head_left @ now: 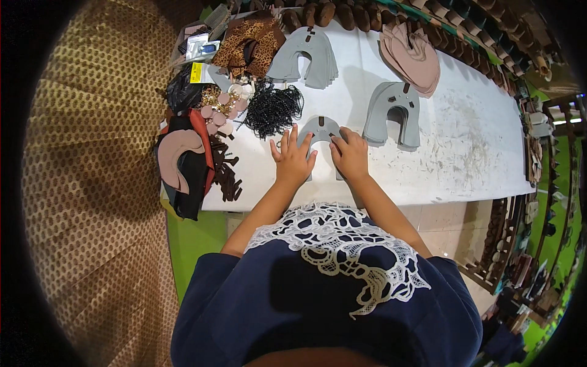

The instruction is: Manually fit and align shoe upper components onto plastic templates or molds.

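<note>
- At the far left edge of the white surface (pixel 465 153) lies a pink cut piece (pixel 174 153) on black material.
- Beside it, a pile of black beads (pixel 274 109).
- My left hand (pixel 292 160) lies flat, fingers (pixel 287 139) spread wide, pressing the grey arch-shaped piece (pixel 322 129).
- My right hand (pixel 350 154) rests on the same piece, fingers together, gripping nothing.
- Further right lies a stack of grey pieces (pixel 393 113).

Matt grey leather-like piece (pixel 322 129), scuffed white tabletop (pixel 465 140)
</note>
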Available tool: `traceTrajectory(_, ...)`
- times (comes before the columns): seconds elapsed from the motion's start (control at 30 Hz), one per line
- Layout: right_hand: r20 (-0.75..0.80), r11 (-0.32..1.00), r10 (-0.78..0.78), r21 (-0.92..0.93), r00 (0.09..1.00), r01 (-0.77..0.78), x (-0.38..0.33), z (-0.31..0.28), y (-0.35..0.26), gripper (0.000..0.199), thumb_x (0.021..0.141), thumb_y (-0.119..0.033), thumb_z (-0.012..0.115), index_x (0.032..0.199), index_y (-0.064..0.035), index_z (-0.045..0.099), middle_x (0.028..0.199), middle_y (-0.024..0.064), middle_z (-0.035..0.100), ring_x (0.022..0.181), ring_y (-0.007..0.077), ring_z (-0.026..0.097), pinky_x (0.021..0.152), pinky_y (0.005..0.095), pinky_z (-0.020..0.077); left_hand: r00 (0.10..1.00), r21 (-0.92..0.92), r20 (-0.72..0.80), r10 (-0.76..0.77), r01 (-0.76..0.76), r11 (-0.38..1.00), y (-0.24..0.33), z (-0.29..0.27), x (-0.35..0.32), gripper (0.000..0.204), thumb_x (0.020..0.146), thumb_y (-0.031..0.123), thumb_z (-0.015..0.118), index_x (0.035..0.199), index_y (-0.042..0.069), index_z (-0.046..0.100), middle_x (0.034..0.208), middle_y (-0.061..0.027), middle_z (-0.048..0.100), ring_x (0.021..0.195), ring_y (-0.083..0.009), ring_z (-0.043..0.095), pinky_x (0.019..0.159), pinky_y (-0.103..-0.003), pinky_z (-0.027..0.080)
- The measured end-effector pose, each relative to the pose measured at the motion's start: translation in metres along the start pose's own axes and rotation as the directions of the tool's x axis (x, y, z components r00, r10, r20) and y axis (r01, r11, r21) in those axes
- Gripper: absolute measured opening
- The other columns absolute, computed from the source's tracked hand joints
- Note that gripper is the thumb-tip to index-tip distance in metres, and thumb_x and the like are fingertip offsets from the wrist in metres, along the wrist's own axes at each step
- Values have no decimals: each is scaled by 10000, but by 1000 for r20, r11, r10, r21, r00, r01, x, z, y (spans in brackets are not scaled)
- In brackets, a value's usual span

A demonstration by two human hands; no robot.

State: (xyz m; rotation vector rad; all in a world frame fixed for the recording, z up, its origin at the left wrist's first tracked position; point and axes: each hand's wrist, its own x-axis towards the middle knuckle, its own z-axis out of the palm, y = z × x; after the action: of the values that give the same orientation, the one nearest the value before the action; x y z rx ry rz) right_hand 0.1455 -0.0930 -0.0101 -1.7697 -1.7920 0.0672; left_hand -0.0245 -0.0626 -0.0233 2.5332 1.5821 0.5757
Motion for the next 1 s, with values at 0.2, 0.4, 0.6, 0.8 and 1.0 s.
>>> traceTrajectory(0.2,0,1000,-3,-4,1000,3,0,0,1,180,759,-182,653,896,-67,627,1134,121,566,1029,301,526,856,422,377,1000,-22,12,2,-2,1000,-1,0,0,466,831,392,543,1258,207,529,1415,-142,339,1283,-320,311,1036,-611,50)
traceTrajectory(0.4,-4,1000,-4,-3,1000,4,-1,2,1,176,759,-181,652,889,-70,612,1137,112,560,1021,299,526,853,422,375,1000,-16,13,4,-4,1000,0,-1,0,471,829,392,546,1258,198,526,1418,-144,334,1283,-319,311,1036,-612,54)
traceTrajectory(0.6,-11,1000,-3,9,1000,3,0,2,1,172,760,-181,650,880,-68,601,1135,117,562,1021,303,525,857,423,374,1000,-21,25,-9,10,1000,-2,1,0,516,829,397,547,1276,145,490,1420,-148,331,1289,-316,307,1038,-612,50)
traceTrajectory(0.8,-8,1000,3,-2,1000,-3,-1,4,2,168,762,-183,646,878,-73,594,1139,120,562,1025,301,524,861,423,373,1000,-5,14,-6,6,1000,-2,3,0,515,828,402,550,1271,144,495,1425,-142,328,1283,-305,322,1042,-600,43)
traceTrajectory(1.0,-10,1000,10,-16,1000,-10,-2,3,3,179,763,-182,646,895,-74,593,1147,118,557,1028,299,524,861,422,374,1000,8,-7,8,-8,1000,1,0,1,500,830,399,549,1287,201,497,1413,-143,346,1273,-298,335,1043,-595,44)
